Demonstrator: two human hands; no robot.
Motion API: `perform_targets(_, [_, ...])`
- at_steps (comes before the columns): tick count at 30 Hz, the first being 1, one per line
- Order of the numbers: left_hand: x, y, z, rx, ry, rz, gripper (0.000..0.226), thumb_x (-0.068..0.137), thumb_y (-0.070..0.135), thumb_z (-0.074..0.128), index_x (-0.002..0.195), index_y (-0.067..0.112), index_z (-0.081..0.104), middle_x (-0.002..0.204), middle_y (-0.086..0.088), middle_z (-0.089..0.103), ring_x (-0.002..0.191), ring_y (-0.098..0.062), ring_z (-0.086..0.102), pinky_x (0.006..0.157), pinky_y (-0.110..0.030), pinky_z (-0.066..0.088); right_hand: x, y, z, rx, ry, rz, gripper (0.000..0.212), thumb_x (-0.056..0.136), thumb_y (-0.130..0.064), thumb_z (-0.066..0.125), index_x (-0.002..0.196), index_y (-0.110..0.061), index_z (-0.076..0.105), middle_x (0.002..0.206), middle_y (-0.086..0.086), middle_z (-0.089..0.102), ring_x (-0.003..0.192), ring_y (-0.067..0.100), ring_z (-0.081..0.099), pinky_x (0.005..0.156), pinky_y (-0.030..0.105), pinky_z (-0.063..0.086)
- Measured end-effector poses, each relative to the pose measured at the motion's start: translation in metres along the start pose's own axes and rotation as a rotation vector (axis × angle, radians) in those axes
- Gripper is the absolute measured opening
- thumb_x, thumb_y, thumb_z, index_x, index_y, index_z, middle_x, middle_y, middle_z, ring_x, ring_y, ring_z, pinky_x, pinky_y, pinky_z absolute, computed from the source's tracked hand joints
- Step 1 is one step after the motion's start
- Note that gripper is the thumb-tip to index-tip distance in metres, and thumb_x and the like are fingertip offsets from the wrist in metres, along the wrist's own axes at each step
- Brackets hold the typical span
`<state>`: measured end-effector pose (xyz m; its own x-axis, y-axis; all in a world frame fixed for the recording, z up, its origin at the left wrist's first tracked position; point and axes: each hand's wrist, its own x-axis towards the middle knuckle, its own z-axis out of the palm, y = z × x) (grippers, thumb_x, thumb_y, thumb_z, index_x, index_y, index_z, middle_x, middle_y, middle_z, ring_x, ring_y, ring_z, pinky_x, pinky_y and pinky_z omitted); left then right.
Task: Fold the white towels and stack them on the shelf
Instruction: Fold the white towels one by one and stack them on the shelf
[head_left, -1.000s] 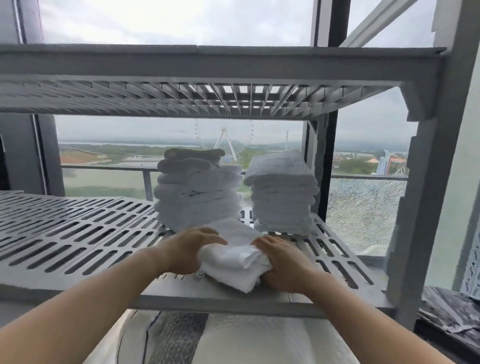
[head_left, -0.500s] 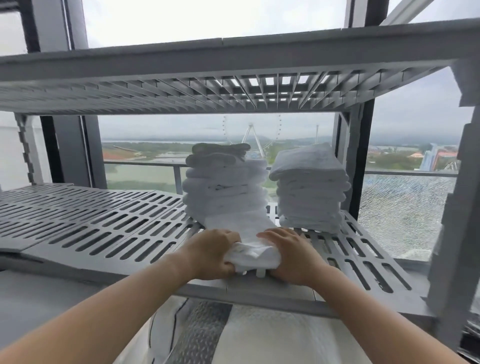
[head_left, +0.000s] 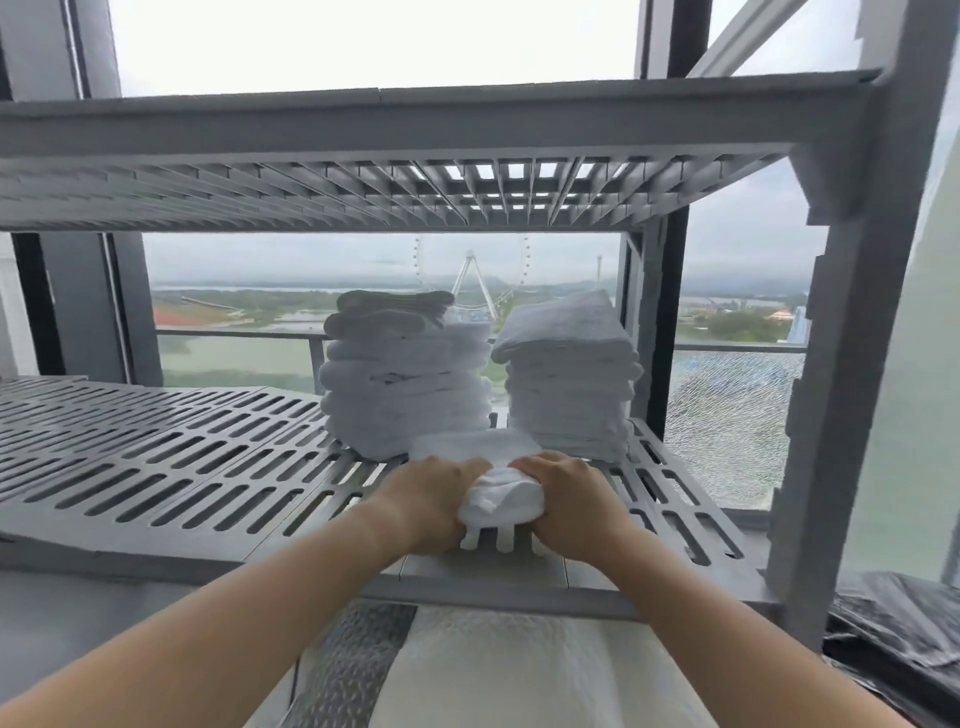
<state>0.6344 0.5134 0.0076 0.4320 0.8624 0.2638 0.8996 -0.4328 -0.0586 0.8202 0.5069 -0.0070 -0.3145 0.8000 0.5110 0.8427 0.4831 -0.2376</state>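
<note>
Two-handed stacking step: folded towel (head_left: 501, 496) gripped in curled fingers of left hand (head_left: 431, 501) and right hand (head_left: 566, 504), left stack (head_left: 405, 384) just beyond fingertips; next, probably a level lift onto it.

1. Probably a linen store or housekeeping room high up in a tower block; little of the room itself shows.
2. A grey slotted plastic shelving rack (head_left: 156, 467) spans 9 to 3 o'clock.
3. Stacks of folded white towels (head_left: 405, 384) stand at 12 o'clock.
4. Tall windows (head_left: 363, 41) beyond, at 12 o'clock, look down on a Ferris wheel (head_left: 470, 270), water and greenery.
</note>
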Motion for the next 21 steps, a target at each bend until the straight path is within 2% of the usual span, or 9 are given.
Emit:
perform_targets(7, [0.012,0.018,0.005,-0.055,-0.019,0.138,0.047,0.083,0.019,0.054,0.127,0.031,0.040,0.122,-0.002,0.057,0.109,-0.025,0.056,0.086,-0.033,0.045,-0.019,0.014,-0.004,-0.137,-0.047,0.083,0.036,0.077,-0.022,0.058,0.113,-0.023,0.056,0.112,0.002,0.059,0.102,0.026,0.056,0.082,0.039,0.050])
perform_targets(10, [0.015,0.014,0.005,-0.083,-0.049,0.171,0.051,0.080,0.022,0.059,0.124,0.037,0.041,0.120,0.004,0.056,0.110,-0.021,0.055,0.085,-0.030,0.044,-0.019,0.018,0.004,-0.130,-0.064,0.087,0.047,0.075,-0.031,0.062,0.121,-0.026,0.052,0.119,0.000,0.055,0.109,0.024,0.052,0.089,0.038,0.047])
perform_targets(12, [0.016,0.004,0.001,-0.229,-0.167,0.166,0.059,0.073,0.035,0.068,0.125,0.044,0.042,0.120,0.011,0.054,0.108,-0.016,0.055,0.089,-0.029,0.045,-0.016,0.021,0.007,-0.087,-0.064,0.074,0.057,0.073,-0.031,0.065,0.128,-0.028,0.050,0.120,-0.001,0.055,0.110,0.022,0.051,0.095,0.034,0.043])
perform_targets(14, [0.019,-0.006,-0.008,-0.407,-0.332,0.136,0.068,0.062,0.063,0.070,0.123,0.050,0.045,0.122,0.018,0.053,0.110,-0.013,0.056,0.093,-0.032,0.046,-0.013,0.023,0.009,-0.059,-0.049,0.042,0.049,0.074,-0.027,0.064,0.122,-0.028,0.055,0.110,-0.001,0.059,0.102,0.021,0.056,0.092,0.032,0.045])
perform_targets(16, [0.027,-0.015,-0.012,-0.546,-0.346,0.125,0.064,0.062,0.086,0.047,0.114,0.050,0.056,0.123,0.020,0.056,0.112,-0.010,0.053,0.096,-0.030,0.040,-0.012,0.025,0.010,-0.047,-0.015,0.008,0.036,0.074,-0.023,0.061,0.110,-0.026,0.062,0.098,-0.003,0.063,0.092,0.019,0.059,0.086,0.032,0.048])
perform_targets(17, [0.032,-0.021,-0.010,-0.573,-0.284,0.131,0.064,0.068,0.087,0.033,0.110,0.046,0.061,0.123,0.017,0.057,0.111,-0.010,0.052,0.097,-0.031,0.038,-0.011,0.025,0.011,-0.044,-0.007,0.001,0.034,0.073,-0.022,0.060,0.107,-0.025,0.064,0.095,-0.003,0.064,0.090,0.018,0.060,0.084,0.031,0.048])
perform_targets(19, [0.045,-0.028,-0.005,-0.361,-0.121,0.172,0.051,0.086,0.069,0.028,0.114,0.041,0.061,0.126,0.011,0.055,0.110,-0.011,0.051,0.099,-0.033,0.037,-0.010,0.025,0.013,-0.029,0.003,0.010,0.035,0.071,-0.022,0.060,0.106,-0.025,0.065,0.096,-0.004,0.064,0.090,0.017,0.060,0.083,0.029,0.047])
perform_targets(20, [0.051,-0.033,-0.001,-0.207,-0.081,0.197,0.035,0.095,0.051,0.035,0.120,0.040,0.056,0.132,0.011,0.051,0.114,-0.012,0.050,0.100,-0.034,0.039,-0.009,0.025,0.014,-0.023,0.010,0.014,0.035,0.071,-0.023,0.060,0.105,-0.025,0.065,0.096,-0.005,0.064,0.091,0.017,0.060,0.083,0.029,0.047])
perform_targets(21, [0.054,-0.037,0.002,-0.099,-0.080,0.230,0.033,0.097,0.031,0.042,0.126,0.042,0.050,0.137,0.012,0.046,0.119,-0.014,0.049,0.100,-0.034,0.040,-0.009,0.025,0.014,-0.022,0.012,0.018,0.034,0.071,-0.023,0.060,0.104,-0.025,0.065,0.097,-0.005,0.064,0.092,0.017,0.060,0.083,0.029,0.047])
